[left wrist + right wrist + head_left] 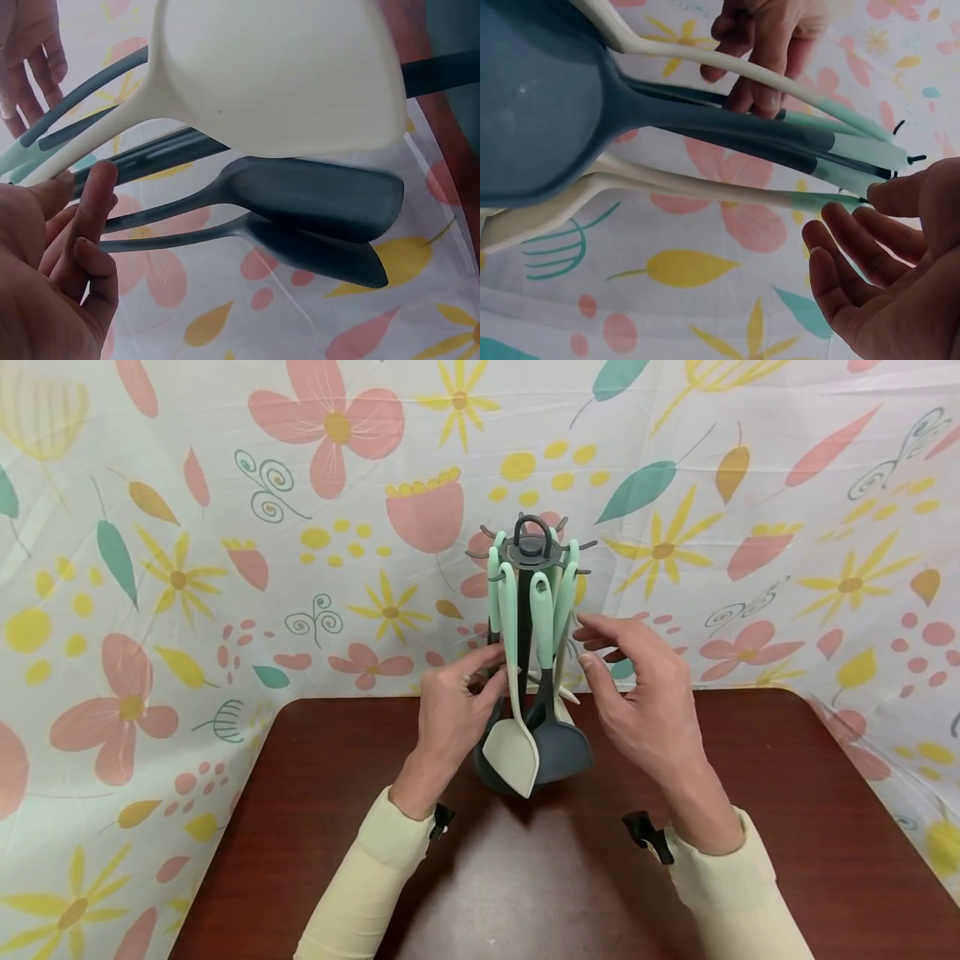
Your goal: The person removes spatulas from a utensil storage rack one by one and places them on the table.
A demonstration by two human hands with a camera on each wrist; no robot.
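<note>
A dark utensil stand [530, 552] with a loop top and hooks carries several utensils with mint-green handles. At its front hang a cream turner [512, 756] and a dark grey turner [562, 750]. My left hand [457, 702] is at the stand's left side, its thumb by the cream turner's stem and its fingers loosely bent. In the left wrist view, that hand [60, 270] shows no closed grip on the stem. To the right of the handles, my right hand [645, 693] has its fingers apart and slightly bent, holding nothing. Utensils at the back are partly hidden.
The stand is near the back edge of a dark reddish-brown table [495, 893]. Close behind it hangs a white cloth [337, 577] printed with flowers and leaves. More dark utensils [322, 199] and cream utensils [577, 199] hang around the post.
</note>
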